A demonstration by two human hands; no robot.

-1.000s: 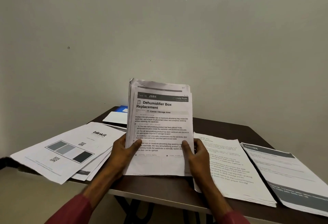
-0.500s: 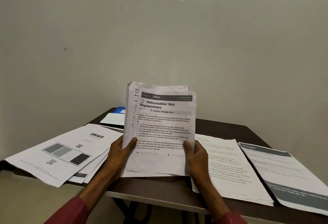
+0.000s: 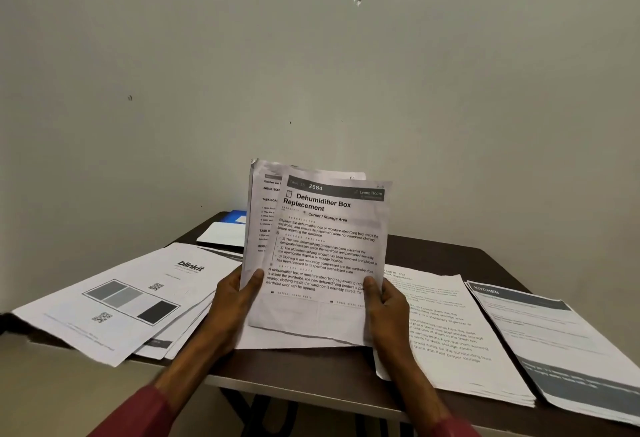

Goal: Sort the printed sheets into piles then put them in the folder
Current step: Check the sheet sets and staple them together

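I hold a stack of printed sheets (image 3: 263, 215) upright over the dark table (image 3: 450, 253). My left hand (image 3: 235, 301) grips the stack's lower left edge, thumb on the front. My right hand (image 3: 386, 305) pinches the front sheet (image 3: 329, 249), headed "Dehumidifier Box Replacement", at its lower right; that sheet is skewed rightward off the stack. A "blinkit" pile (image 3: 131, 298) lies fanned at the left. A text pile (image 3: 446, 329) and a "KITCHEN" pile (image 3: 554, 339) lie at the right. A blue folder (image 3: 235, 217) peeks out at the back, mostly hidden.
A white sheet (image 3: 221, 234) rests on the folder at the back left. The left pile overhangs the table's left edge. A plain wall rises right behind the table. Table legs show below the near edge.
The front sheet has slid and tilted to the right away from the stack, uncovering the left margin of the sheet behind it. Both hands stay near the bottom edge.
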